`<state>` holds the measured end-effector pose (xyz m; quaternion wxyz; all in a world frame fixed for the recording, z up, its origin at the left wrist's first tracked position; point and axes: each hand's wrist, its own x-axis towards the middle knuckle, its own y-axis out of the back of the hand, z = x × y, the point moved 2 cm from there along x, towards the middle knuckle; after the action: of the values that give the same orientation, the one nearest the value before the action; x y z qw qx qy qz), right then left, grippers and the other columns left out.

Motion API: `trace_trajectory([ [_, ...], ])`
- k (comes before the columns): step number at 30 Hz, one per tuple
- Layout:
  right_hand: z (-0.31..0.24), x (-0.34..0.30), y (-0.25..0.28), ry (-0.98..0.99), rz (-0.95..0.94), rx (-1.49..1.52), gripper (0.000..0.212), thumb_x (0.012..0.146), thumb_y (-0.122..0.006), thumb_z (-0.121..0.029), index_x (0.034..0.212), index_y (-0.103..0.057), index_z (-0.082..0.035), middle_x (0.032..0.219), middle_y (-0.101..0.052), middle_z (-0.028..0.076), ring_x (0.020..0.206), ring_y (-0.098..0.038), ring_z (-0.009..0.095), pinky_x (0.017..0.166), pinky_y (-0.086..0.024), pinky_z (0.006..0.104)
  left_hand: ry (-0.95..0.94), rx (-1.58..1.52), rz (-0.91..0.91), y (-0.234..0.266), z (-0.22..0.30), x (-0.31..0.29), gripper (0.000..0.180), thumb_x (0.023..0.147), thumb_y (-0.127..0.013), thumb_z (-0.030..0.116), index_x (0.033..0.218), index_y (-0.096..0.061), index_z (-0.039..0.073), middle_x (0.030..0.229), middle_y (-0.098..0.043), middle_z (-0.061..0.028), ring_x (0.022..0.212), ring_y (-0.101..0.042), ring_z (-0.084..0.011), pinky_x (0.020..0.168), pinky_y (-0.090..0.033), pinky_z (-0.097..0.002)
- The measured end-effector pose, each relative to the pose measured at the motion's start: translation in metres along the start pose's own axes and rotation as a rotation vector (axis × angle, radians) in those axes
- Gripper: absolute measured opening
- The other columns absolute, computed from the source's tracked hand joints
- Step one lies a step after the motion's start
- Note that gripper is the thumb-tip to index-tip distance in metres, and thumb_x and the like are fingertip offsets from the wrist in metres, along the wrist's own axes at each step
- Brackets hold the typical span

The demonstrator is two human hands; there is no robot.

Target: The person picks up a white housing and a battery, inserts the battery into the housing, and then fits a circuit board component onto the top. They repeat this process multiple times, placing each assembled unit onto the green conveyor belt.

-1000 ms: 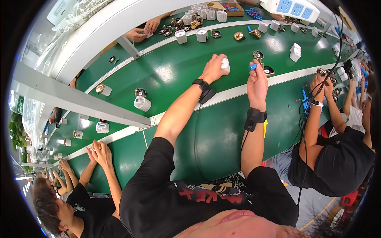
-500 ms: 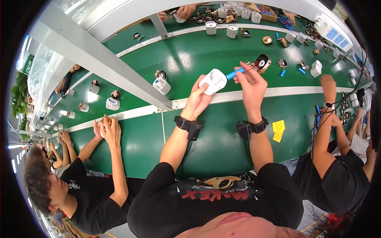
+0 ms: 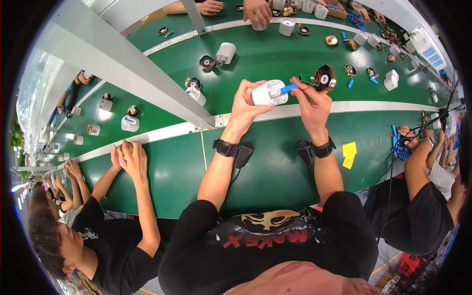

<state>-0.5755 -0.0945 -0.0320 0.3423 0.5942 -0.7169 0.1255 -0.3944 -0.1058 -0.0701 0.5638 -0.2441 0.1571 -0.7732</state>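
Observation:
My left hand (image 3: 242, 110) is closed around a white plastic housing (image 3: 266, 94), shaped like a cup with ribs inside. Its open end faces right. Between the fingertips of my right hand (image 3: 314, 105) is a blue cylindrical battery (image 3: 289, 88), its left end at the housing's mouth. How deep it sits is hard to see. Red wires run by my right fingers to a small green circuit board (image 3: 308, 79) and a black round speaker with a gold rim (image 3: 325, 78), just beyond that hand.
A white metal post (image 3: 128, 64) slants across the left. Loose white housings (image 3: 225, 52) and speaker parts (image 3: 207, 62) lie on the far green bench. Yellow notes (image 3: 349, 149) lie right of my wrist. Co-workers sit on both sides; another person's hand (image 3: 257, 14) reaches in opposite.
The white housing has turned its open end toward the battery, and the two have met. Another housing with a speaker part now lies beyond my left hand. The opposite person's hand has moved right.

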Motion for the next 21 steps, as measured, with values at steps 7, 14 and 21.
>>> trace_trajectory([
  [7, -0.010, 0.002, -0.003, 0.086, -0.049, -0.132, 0.026, 0.075, -0.071, 0.002, 0.100, -0.071, -0.005, 0.092, -0.071, 0.010, 0.079, -0.066, 0.017, 0.072, -0.051, 0.0256, 0.014, 0.035, -0.011, 0.007, 0.003, -0.001, 0.055, 0.063, -0.072, -0.013, 0.107, -0.045, 0.006, 0.123, -0.051, -0.0146, 0.114, -0.052, -0.0232, 0.097, -0.045, -0.0368],
  [14, -0.012, 0.003, 0.001, 0.153, -0.082, -0.056, 0.025, 0.076, -0.070, 0.003, 0.100, -0.071, -0.002, 0.093, -0.071, 0.009, 0.079, -0.065, 0.015, 0.073, -0.050, 0.0258, 0.055, 0.161, -0.060, 0.004, 0.007, -0.004, 0.064, 0.061, -0.074, -0.012, 0.118, -0.048, 0.002, 0.120, -0.053, -0.0110, 0.114, -0.052, -0.0199, 0.098, -0.044, -0.0339],
  [21, -0.004, 0.000, -0.003, 0.035, -0.245, 0.017, 0.020, 0.077, -0.069, 0.002, 0.097, -0.071, -0.001, 0.092, -0.071, 0.009, 0.084, -0.066, 0.016, 0.075, -0.051, 0.0271, 0.149, 0.157, -0.124, 0.009, 0.012, -0.008, 0.071, 0.058, -0.076, -0.012, 0.123, -0.050, 0.000, 0.120, -0.055, -0.0106, 0.114, -0.052, -0.0191, 0.099, -0.043, -0.0332],
])
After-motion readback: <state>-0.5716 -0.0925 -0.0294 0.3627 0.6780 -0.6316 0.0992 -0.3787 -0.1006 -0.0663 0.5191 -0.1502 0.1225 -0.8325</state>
